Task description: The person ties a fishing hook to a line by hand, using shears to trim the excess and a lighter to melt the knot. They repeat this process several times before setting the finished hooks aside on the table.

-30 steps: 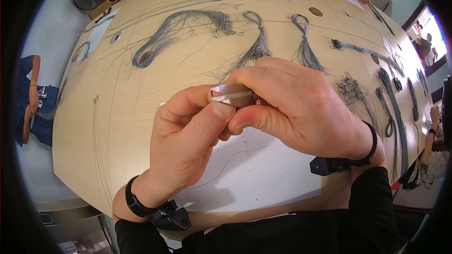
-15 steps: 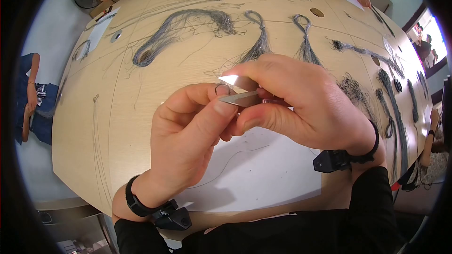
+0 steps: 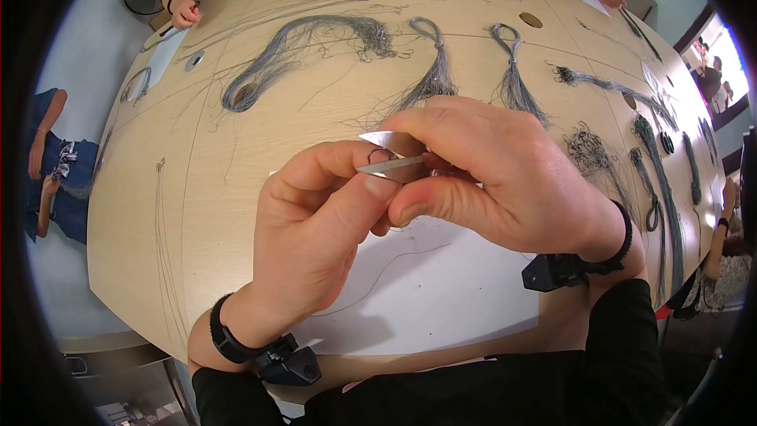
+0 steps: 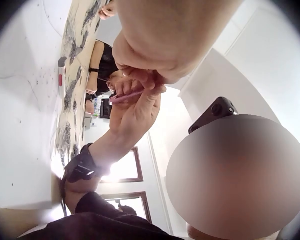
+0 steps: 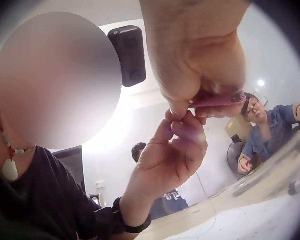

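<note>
My right hand (image 3: 497,177) grips a pair of thread snips (image 3: 392,167), their pointed silver blades spread apart and aimed left. A pink handle (image 5: 217,101) of the snips shows in the right wrist view, tucked into the palm. Between thumb and forefinger my left hand (image 3: 315,221) pinches a small dark curved piece, like a wire loop or hook (image 3: 374,155). That piece sits between the open blades. The lower blade lies right at the left thumbnail, and the fingertips of both hands meet. The other left fingers curl beneath, partly hidden.
Beneath the hands lies a white sheet (image 3: 441,300) with a thin line (image 3: 378,276) and dark specks on it. Bundles of grey strands (image 3: 300,39) and looped hanks (image 3: 512,71) spread over the wooden table (image 3: 229,213). Other people sit around its edge.
The snips' blades have parted from nearly together, opened widest half a second ago and narrowed slightly since. Across the table, another person's hand has come into view at the top.
</note>
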Tool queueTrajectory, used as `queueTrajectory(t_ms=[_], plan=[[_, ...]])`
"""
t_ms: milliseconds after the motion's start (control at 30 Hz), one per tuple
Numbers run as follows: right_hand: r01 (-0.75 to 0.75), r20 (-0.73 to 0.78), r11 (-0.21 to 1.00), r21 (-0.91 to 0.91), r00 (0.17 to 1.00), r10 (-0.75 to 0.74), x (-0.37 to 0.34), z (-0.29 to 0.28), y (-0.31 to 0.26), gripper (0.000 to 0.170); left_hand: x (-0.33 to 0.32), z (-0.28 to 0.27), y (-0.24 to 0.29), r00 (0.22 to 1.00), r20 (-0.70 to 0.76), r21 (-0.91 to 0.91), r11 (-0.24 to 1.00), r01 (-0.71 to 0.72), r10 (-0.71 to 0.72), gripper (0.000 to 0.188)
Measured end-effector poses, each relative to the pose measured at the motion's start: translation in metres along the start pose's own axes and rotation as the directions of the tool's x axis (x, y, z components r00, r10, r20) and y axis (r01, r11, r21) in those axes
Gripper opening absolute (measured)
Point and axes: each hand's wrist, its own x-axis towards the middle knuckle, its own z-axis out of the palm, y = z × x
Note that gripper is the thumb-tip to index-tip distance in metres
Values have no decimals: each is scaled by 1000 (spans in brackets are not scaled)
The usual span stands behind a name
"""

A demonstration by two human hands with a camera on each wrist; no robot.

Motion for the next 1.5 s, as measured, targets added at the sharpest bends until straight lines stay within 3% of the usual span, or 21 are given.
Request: queueTrajectory(t_ms=[433,500,1033,1100,1167,1200,1267,1433,1500], plan=[[14,-35,1000,-27,999,-15,0,1,-1,37,-1,-2,-3,1000,-3,-14,1000,-24,24,16],[23,-46,999,-35,999,-25,0,1,0,37,-1,-11,-4,989,150,2,1000,-11,10,18],[38,-76,999,24,996,-36,2,4,2,39,0,-2,-1,998,61,-5,1000,26,-26,14],[64,-74,996,62,995,-59,2,3,2,39,0,-4,-2,996,84,-112,994,20,-10,17],[-140,-32,973,185,988,149,1,-2,-2,33,0,-2,0,998,66,-113,993,30,-22,16],[-141,-32,973,185,988,149,2,-3,-4,33,0,-1,0,998,48,-116,993,38,-33,16],[-340,61,769,541,928,367,2,-5,-9,26,0,-2,-2,998,37,-101,994,47,-43,15],[-388,113,705,594,908,404,2,-6,-14,16,-1,-3,-8,999,26,-26,999,44,-44,14],[-317,-18,776,544,921,389,-1,2,-9,9,-1,-2,-9,998,51,-24,999,31,-30,13]])
